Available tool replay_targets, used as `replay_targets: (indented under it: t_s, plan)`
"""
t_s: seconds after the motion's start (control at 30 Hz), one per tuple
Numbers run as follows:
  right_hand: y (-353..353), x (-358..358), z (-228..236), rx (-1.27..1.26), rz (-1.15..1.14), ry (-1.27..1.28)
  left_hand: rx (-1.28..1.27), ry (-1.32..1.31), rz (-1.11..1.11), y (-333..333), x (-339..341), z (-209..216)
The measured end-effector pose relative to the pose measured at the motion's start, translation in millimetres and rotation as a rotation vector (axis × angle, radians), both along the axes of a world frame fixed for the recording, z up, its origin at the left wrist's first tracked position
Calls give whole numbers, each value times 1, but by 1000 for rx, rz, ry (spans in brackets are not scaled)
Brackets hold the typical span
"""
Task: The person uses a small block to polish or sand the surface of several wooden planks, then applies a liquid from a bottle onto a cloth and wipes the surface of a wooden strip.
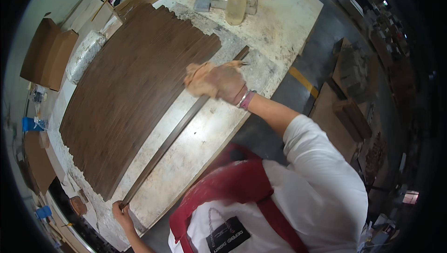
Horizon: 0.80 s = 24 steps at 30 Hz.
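Observation:
A long, narrow brown wooden strip (173, 136) lies slantwise across the pale worktable (200, 143). At its near left end, my left hand (122, 215) grips it with closed fingers. My right hand (228, 85), somewhat blurred, presses a crumpled orange-tan cloth (201, 79) over the strip toward its far end. The cloth and hand hide that stretch, and the strip's tip shows beyond them. Just left of it, a broad layer of similar brown strips (135, 90) lies side by side, their ends uneven.
A bottle of yellowish liquid (236, 1) stands at the back beside grey blocks (202, 4). Cardboard boxes (49, 52) and a plastic-wrapped bundle (86, 56) line the left side. The table's right edge drops to a dark floor, with stacked boards (351, 118) beyond.

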State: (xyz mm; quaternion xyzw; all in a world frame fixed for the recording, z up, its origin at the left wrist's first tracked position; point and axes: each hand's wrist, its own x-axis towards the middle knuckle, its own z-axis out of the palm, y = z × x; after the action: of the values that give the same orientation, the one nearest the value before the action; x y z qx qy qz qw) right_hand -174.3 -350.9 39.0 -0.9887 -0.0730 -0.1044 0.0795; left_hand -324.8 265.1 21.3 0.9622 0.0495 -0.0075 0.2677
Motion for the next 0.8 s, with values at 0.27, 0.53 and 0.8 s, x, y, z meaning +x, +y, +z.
replay_targets:
  t_s: [0.27,0.53,0.8]
  plan:
    - [-196,35,-40,523,-656,-272,171,38,-122,-3,4,7]
    - [80,-34,7,35,90,-102,238,-19,-559,-201,62,36]
    - [-50,19,4,353,-391,-49,261,-143,-582,-226,96,8]
